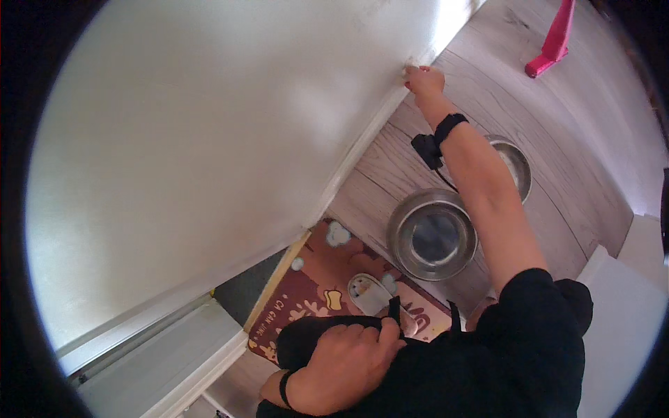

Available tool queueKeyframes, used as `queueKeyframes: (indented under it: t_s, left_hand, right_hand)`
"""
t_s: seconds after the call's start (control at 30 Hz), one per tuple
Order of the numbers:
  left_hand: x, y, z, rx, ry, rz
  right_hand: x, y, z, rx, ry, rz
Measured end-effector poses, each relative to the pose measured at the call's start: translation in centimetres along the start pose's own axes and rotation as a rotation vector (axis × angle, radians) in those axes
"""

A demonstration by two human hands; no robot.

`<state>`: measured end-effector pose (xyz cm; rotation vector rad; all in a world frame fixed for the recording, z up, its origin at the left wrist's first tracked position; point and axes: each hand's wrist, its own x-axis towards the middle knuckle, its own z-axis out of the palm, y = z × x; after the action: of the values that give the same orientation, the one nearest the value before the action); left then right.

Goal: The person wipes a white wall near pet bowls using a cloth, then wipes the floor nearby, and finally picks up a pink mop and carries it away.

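My right hand [426,81] reaches out to the foot of a white wall [209,130]. Its fingertips are bent against the wall just above the pale skirting board [360,143], by a scuffed patch. Whether anything small is pinched there is hidden. A dark band circles that wrist. Under the forearm, a black plug or adapter [428,150] with a cord is on the wood-look floor [376,162]. Close by stand two stainless steel bowls, the nearer one [433,235] in full view and the farther one [515,164] partly behind my arm. My left hand [347,366], fingers curled together, rests on my black-clothed knee.
A reddish-brown patterned mat [334,261] bearing writing lies below me, with my foot in a pale slipper [366,292] on it. A pink leg or support [551,47] stands at upper right. White panels [622,292] rise at right. A doorway threshold [277,282] lies at lower left.
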<state>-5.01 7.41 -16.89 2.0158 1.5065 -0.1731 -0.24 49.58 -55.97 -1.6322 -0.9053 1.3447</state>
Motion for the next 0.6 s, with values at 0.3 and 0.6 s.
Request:
queueKeyframes:
  t_s: [0.3,0.6]
  left_hand:
    - [2.5,1.2,0.2,0.092,-0.124,-0.028]
    - [4.2,1.0,-0.9,0.049,-0.404,-0.35]
  right_hand:
    - [-23.5,-10.4,3.4,0.262,0.007,-0.616]
    - [-11.0,-19.2,0.6,0.226,0.332,-0.845]
